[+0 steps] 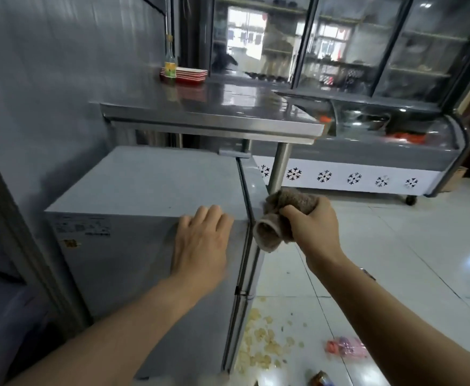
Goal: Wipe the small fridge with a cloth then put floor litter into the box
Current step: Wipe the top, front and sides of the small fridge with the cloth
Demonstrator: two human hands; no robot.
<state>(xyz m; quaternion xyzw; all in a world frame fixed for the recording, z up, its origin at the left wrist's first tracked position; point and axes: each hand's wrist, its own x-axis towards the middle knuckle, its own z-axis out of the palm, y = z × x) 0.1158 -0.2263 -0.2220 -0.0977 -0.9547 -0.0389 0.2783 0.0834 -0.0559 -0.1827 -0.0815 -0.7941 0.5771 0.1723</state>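
The small grey fridge (133, 190) stands against the wall under a steel table. My left hand (200, 243) rests flat on its side panel, fingertips over the top edge. My right hand (311, 227) grips a bunched brown cloth (275, 218) at the fridge's front top corner. On the tiled floor beside the fridge lie pale crumbs (261, 344), a pink wrapper (345, 347) and a small brown jar (321, 380) at the bottom edge. No box is in view.
The steel table (214, 112) overhangs the fridge, with one leg (279, 168) just behind the cloth. Red trays (190, 75) and a bottle (169, 65) sit at its back. A long display freezer (367, 162) and glass-door cabinets (367, 43) line the far side.
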